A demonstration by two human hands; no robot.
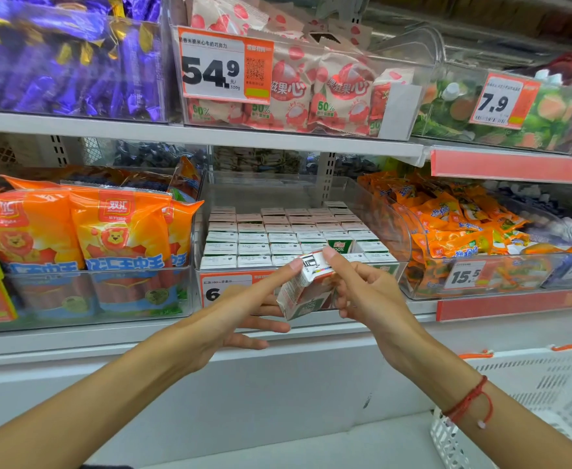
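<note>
A small juice carton (306,289), white with red and green print, is tilted in front of the middle shelf. My right hand (362,292) grips its right side, with the index finger on its top edge. My left hand (244,306) has straight fingers; its index finger touches the carton's upper left corner and the other fingers reach under it. Behind the carton stands a clear bin (392,228) filled with rows of several like cartons (254,243).
Orange sausage packs (118,238) fill the bin on the left, small orange snack packs (460,225) the bin on the right. Purple and pink sweets lie on the upper shelf. A white plastic basket (534,394) sits at the lower right. A red string bracelet circles my right wrist.
</note>
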